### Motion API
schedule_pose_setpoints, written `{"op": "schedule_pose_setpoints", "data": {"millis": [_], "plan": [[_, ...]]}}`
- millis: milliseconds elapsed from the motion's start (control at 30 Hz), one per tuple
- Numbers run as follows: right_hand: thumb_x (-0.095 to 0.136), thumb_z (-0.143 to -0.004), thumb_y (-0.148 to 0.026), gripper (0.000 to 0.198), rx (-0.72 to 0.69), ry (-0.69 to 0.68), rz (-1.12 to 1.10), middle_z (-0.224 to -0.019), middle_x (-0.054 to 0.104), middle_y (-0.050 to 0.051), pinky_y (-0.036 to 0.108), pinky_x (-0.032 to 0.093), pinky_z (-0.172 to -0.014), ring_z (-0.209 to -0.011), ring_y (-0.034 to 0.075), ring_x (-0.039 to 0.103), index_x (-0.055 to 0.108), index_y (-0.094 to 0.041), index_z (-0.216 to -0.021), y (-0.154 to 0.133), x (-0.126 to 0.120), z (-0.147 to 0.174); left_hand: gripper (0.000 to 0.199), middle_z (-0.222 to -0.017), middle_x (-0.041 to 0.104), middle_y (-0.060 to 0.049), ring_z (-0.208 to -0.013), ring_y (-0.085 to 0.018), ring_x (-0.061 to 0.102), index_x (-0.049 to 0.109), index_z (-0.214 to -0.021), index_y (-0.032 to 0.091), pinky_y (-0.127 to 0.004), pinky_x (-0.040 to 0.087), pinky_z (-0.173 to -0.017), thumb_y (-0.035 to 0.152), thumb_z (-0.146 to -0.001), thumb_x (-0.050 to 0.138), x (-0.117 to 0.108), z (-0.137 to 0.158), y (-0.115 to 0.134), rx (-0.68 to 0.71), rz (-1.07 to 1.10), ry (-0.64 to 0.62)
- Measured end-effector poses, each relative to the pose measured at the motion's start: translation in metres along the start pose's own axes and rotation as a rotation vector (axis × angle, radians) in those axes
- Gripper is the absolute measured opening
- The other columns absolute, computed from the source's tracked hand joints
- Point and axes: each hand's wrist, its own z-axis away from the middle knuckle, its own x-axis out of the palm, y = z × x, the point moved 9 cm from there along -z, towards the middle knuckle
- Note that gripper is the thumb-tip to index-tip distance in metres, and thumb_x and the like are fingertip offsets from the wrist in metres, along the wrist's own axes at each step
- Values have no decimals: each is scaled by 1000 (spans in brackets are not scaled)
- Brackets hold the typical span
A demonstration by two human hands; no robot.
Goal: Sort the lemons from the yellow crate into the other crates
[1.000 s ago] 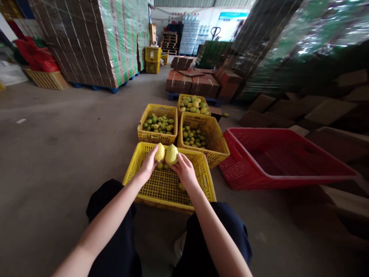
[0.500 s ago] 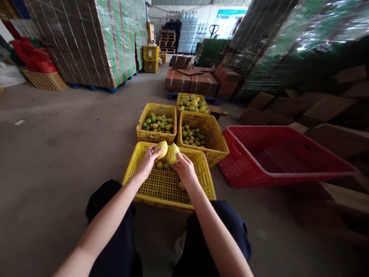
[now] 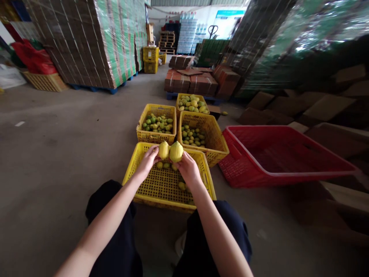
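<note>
My left hand (image 3: 149,161) is closed on a yellow lemon (image 3: 163,150), its fingers round the left side. Close beside it, my right hand (image 3: 188,166) grips a larger, greenish-yellow lemon (image 3: 176,152) from the right. Both lemons are held up above the far part of a shallow yellow crate (image 3: 161,191) in front of my knees. Inside that crate lie a few lemons (image 3: 166,165) near the far side. Another lemon (image 3: 182,186) lies further right, partly near my right wrist.
Behind stand a yellow crate with green and yellow lemons (image 3: 157,123), a yellow crate with greenish lemons (image 3: 193,135) and a fuller crate of lemons (image 3: 192,104). A large red basket (image 3: 239,169) stands right. Flattened cartons (image 3: 191,81) and wrapped pallet stacks (image 3: 86,46) are farther off.
Both lemons have been turned in my fingers and now stand more upright. My right hand has shifted slightly right, and more of the lemons in the crate show.
</note>
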Motion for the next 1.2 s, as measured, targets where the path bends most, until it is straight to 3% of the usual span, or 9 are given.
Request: {"op": "schedule_pose_setpoints", "data": {"millis": [200,333,500,633,767,900,1033,1100,1200], "plan": [[76,-68,-49,34,10,12,57,-87,73,3,35,56,-75,-94,24,66,70,-21,-87,1,8,5,37,-108,70,-9,-100,-22,64,69,-99,18,-34,50,-87,42,-71,77,7,5,-3,-13,-215,-42],[81,-64,-46,34,6,7,96,-87,73,1,32,54,-72,-91,22,66,70,-21,-86,-3,13,10,43,-105,71,-8,-94,-20,65,68,-100,17,-31,51,-82,42,-67,81,13,9,-4,-75,-62,-78],[77,-68,-47,33,-12,44,86,-80,72,0,27,51,-63,-84,20,66,71,-21,-87,-7,5,9,44,-86,71,-5,-83,-15,64,69,-90,14,-25,50,-76,42,-61,86,15,9,6,-58,90,-100],[76,-67,-50,33,0,46,54,-76,71,1,27,50,-60,-81,20,67,70,-21,-83,-6,2,6,33,-88,72,-6,-90,-17,65,71,-85,15,-27,50,-82,40,-67,82,19,10,7,-45,128,-162],[79,-62,-50,37,20,63,9,-74,71,1,29,51,-60,-83,22,67,68,-21,-82,-4,-1,3,26,-91,71,-6,-94,-18,66,70,-93,16,-29,51,-83,32,-73,78,17,10,1,-104,143,-147],[79,-61,-48,34,-4,72,-32,-81,71,1,28,51,-57,-81,21,66,66,-23,-81,1,-4,-1,17,-84,69,-4,-80,-16,67,65,-91,17,-28,53,-75,27,-79,71,9,8,-10,-192,158,-36],[76,-64,-52,36,-25,238,-13,-80,69,-1,25,48,-53,-74,17,63,63,-24,-82,13,-17,0,22,-80,68,-4,-67,-14,65,62,-95,16,-25,53,-62,33,-82,69,14,9,-23,-260,88,-54],[73,-67,-55,37,-6,299,1,-77,67,-1,24,46,-50,-71,17,62,62,-23,-82,20,-20,3,27,-71,64,0,-52,-10,58,60,-94,17,-20,44,-47,37,-80,71,13,10,-27,-254,-39,-40],[73,-68,-55,38,26,245,-11,-70,63,-1,24,42,-47,-64,15,59,60,-22,-79,23,-9,5,31,-58,55,6,-38,-5,46,58,-89,18,-17,28,-35,42,-76,74,9,13,-26,-212,-160,12]]}}
